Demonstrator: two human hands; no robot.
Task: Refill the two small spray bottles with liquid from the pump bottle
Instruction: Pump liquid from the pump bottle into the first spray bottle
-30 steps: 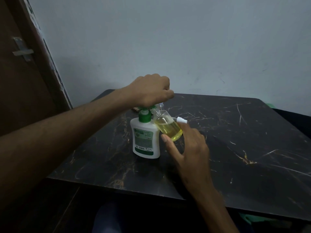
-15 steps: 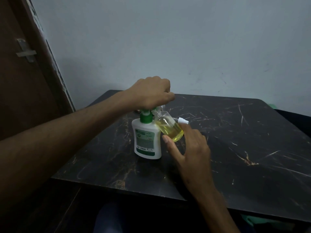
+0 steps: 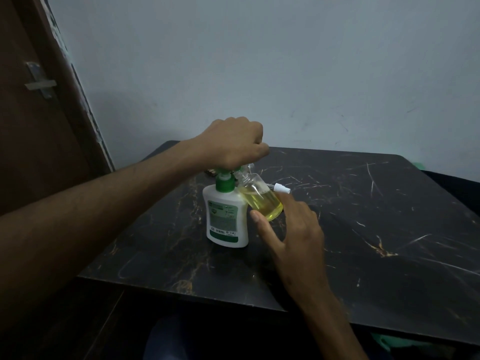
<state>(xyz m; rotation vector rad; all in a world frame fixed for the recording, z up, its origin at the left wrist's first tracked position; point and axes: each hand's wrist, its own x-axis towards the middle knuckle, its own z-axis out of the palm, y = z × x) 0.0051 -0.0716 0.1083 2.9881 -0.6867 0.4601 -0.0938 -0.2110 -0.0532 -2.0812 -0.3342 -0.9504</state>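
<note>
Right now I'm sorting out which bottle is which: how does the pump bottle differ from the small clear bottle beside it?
The pump bottle is opaque white with a green pump and label; the small clear bottle is see-through, showing yellow liquid. The pump bottle stands upright on the table; the small one is tilted, its neck toward the pump. The left hand presses the pump; the right hand holds the small bottle.

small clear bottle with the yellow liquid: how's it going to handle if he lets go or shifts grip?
The spray bottle is tilted against the pump bottle, mouth at the spout, so it would likely topple if the right hand let go. It looks about half full, so probably bottom-heavy. It appears open-necked, so spilling seems likely. Smooth clear walls may be slippery.
</note>
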